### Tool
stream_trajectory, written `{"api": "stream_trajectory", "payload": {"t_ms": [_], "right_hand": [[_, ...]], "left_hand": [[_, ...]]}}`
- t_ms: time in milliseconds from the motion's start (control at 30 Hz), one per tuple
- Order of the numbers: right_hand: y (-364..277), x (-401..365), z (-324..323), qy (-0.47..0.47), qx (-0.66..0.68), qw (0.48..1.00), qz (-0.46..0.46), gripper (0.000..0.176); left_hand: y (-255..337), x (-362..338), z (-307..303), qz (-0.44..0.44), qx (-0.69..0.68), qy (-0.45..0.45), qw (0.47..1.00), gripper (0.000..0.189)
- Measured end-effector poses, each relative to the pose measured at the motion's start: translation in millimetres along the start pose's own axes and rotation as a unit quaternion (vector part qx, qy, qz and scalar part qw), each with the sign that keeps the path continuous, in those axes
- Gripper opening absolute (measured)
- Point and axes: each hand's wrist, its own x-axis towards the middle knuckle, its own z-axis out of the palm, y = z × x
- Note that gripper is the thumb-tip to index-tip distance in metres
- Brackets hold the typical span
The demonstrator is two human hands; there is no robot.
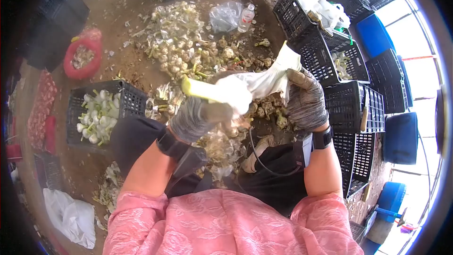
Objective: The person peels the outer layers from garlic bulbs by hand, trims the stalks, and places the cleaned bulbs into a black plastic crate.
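Holding a big white garlic (239, 96) up in the middle, over the lap, in the left hand (196, 118), with fingers curled around it inside a gray glove. Pointing left and away from the garlic with a short yellow-green stem (200, 89). Pinching loose white skin (276, 73) in the right hand (306, 99), gloved in gray too, just right of the garlic. Can't tell how tight either grip is, or just where the skin joins the garlic. Wearing a pink top (203, 219) and a black band on each wrist. Looking down past the hands at a big heap of dirty garlic (186, 59) on the brown floor. Seeing farther off a clear plastic bag (225, 17), and just to its right a bottle (246, 19). On the left, near the knee, a black crate (133, 98) holding clean white garlic with green stems. Farther left, a round pink net bag (70, 71). On the near left, a white sack (71, 219). On the right, stacked black crates (342, 106), and past them a blue bin (401, 139).
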Motion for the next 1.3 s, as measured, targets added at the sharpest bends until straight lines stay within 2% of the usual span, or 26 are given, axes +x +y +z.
{"api": "stream_trajectory", "payload": {"t_ms": [33, 67, 133, 233, 267, 333, 400, 500, 533, 567, 600, 667, 733, 767, 800, 833, 867, 900, 933, 967, 1067, 1100, 1133, 1200, 1233, 1300], "right_hand": [[1.7, 0.7, -0.9, -0.005, -0.006, 1.000, -0.012, 0.023], [2.3, 1.2, -3.4, -0.004, -0.006, 1.000, -0.012, 0.023], [2.2, 1.1, -5.9, -0.008, -0.002, 1.000, -0.006, 0.024], [-3.1, -11.3, 11.3, -0.096, 0.098, 0.988, 0.071, 0.025], [9.0, -5.7, -4.5, -0.178, 0.147, 0.970, 0.073, 0.028], [19.0, -13.6, 16.4, -0.111, -0.013, 0.994, 0.021, 0.032], [21.2, -15.6, 12.9, -0.100, -0.045, 0.993, 0.033, 0.031], [3.8, -5.2, 0.9, -0.016, 0.225, 0.967, 0.120, 0.037], [1.1, -5.2, 10.2, 0.051, 0.124, 0.991, 0.017, 0.035], [-1.5, -6.1, 3.4, -0.041, -0.268, 0.953, -0.138, 0.032], [0.1, -5.5, -7.1, -0.125, -0.608, 0.737, -0.268, 0.029], [37.5, 11.2, -31.5, -0.195, -0.446, 0.872, -0.047, 0.029], [38.8, -9.1, 11.6, -0.333, -0.674, 0.648, 0.120, 0.033], [35.6, -9.5, 14.7, -0.332, -0.674, 0.649, 0.119, 0.033], [33.3, -9.3, 16.1, -0.290, -0.698, 0.654, 0.004, 0.034], [29.1, -10.1, 19.3, -0.244, -0.712, 0.650, -0.110, 0.034], [15.1, -13.2, 38.6, -0.163, -0.620, 0.768, 0.002, 0.028], [17.7, -13.1, 37.0, -0.121, -0.565, 0.815, -0.050, 0.027], [20.4, -13.4, 35.1, -0.077, -0.504, 0.854, -0.103, 0.027], [19.6, -15.3, 39.5, -0.072, -0.504, 0.853, -0.116, 0.025], [18.5, -16.5, 48.1, -0.052, -0.576, 0.812, -0.078, 0.024], [22.6, -16.1, 45.1, -0.055, -0.586, 0.797, -0.133, 0.021], [23.8, -17.1, 45.8, -0.055, -0.586, 0.798, -0.132, 0.021], [26.4, -20.1, 48.6, -0.039, -0.592, 0.794, -0.131, 0.017], [31.4, -20.8, 48.1, -0.043, -0.608, 0.769, -0.193, 0.012], [38.3, -20.1, 47.0, -0.034, -0.639, 0.728, -0.245, 0.009]], "left_hand": [[0.7, 21.9, 41.9, 0.035, 0.183, 0.233, 0.955, 0.037], [5.8, 37.2, 68.8, 0.067, 0.349, 0.444, 0.822, 0.035], [18.0, 45.8, 76.3, 0.072, 0.355, 0.405, 0.839, 0.035], [34.1, 55.5, 91.3, -0.009, 0.294, 0.561, 0.774, 0.046], [26.3, 60.6, 89.7, 0.138, 0.206, 0.558, 0.792, 0.049], [23.7, 53.0, 68.8, 0.103, 0.120, 0.574, 0.804, 0.049], [18.2, 60.7, 81.1, 0.139, 0.173, 0.601, 0.768, 0.050], [25.9, 52.2, 80.4, 0.216, 0.036, 0.447, 0.867, 0.047], [35.1, 61.4, 91.0, 0.223, 0.036, 0.463, 0.857, 0.052], [31.2, 54.9, 87.3, 0.223, 0.046, 0.518, 0.824, 0.054], [27.7, 46.8, 83.3, 0.222, 0.057, 0.572, 0.787, 0.056], [30.1, 43.7, 84.3, 0.231, 0.076, 0.559, 0.793, 0.057], [30.3, 33.3, 79.1, 0.236, 0.092, 0.542, 0.801, 0.057], [24.1, 13.0, 67.2, 0.190, 0.101, 0.566, 0.796, 0.069], [13.1, -12.1, 49.5, 0.144, 0.107, 0.589, 0.788, 0.082], [-1.2, -49.3, -0.4, 0.123, 0.083, 0.395, 0.907, 0.092], [-12.0, -39.9, -0.1, 0.123, 0.082, 0.394, 0.907, 0.092], [-29.3, -21.0, 2.4, 0.105, 0.467, 0.447, 0.756, 0.064], [-39.5, -9.7, 3.7, 0.070, 0.771, 0.420, 0.473, 0.037], [3.5, 19.7, 46.3, 0.053, 0.633, 0.471, 0.612, 0.065], [21.1, 52.5, 75.0, 0.115, 0.518, 0.491, 0.692, 0.061], [-8.6, 26.2, 48.5, 0.088, 0.496, 0.503, 0.702, 0.036], [-8.0, 23.3, 51.6, 0.087, 0.495, 0.504, 0.702, 0.036], [-2.9, 22.5, 59.9, -0.012, 0.596, 0.550, 0.585, 0.066], [2.6, 33.7, 67.0, -0.013, 0.597, 0.550, 0.585, 0.066], [10.7, 59.3, 78.8, 0.151, 0.467, 0.570, 0.659, 0.068]]}}
